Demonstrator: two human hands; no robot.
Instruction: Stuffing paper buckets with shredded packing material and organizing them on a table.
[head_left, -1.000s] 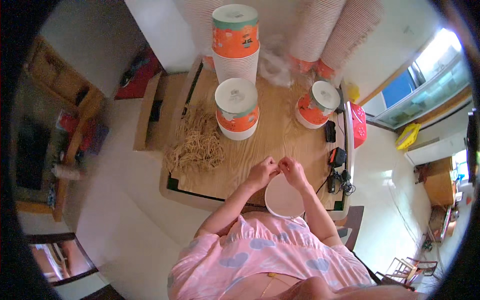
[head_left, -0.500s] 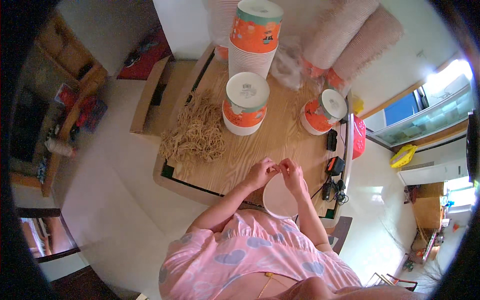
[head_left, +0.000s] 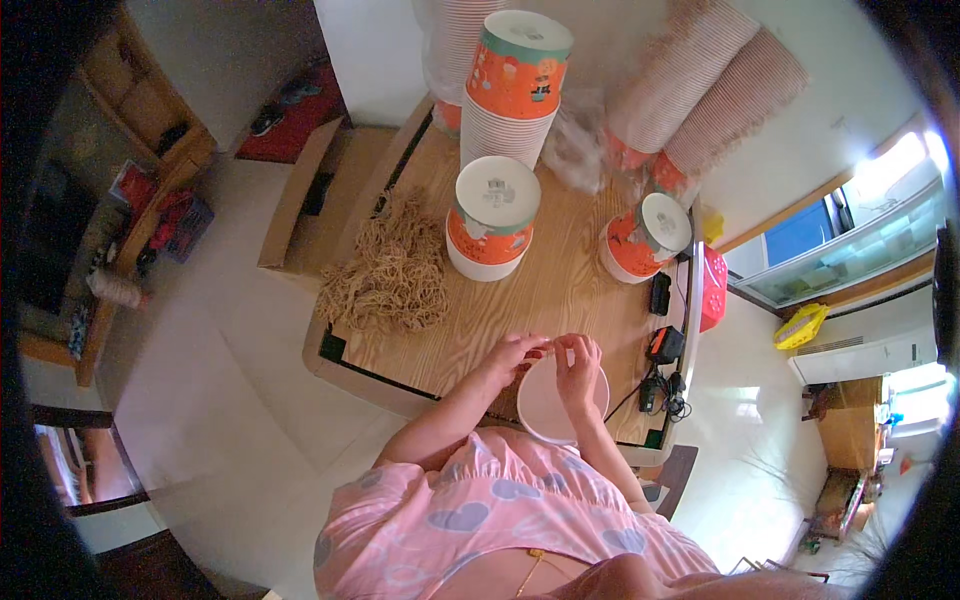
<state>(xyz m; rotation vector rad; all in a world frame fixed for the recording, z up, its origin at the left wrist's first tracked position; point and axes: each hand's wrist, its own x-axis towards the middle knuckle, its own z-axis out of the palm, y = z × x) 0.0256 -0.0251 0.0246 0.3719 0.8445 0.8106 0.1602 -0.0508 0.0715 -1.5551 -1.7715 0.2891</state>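
Observation:
A white paper bucket stands at the near edge of the table with its pale round face turned toward me. My left hand is at its far left rim, fingers pinched together. My right hand reaches over the far rim, with its thumb and fingers closed close beside the left fingertips. Anything between the fingertips is too small to make out. To the left lies a tangled pile of tan cords. Beyond my hands stands an upside-down orange, green and white paper bucket.
A tall stack of paper buckets rises at the back. Another upturned bucket stands at the right. Bagged bucket stacks lean against the wall. A black-and-orange charger with cables sits by the right edge. A cardboard box adjoins the table's left side.
Both hands and the bucket appear slightly lower and farther left in the picture. The right fingers have spread more over the rim. The whole view has shifted a little.

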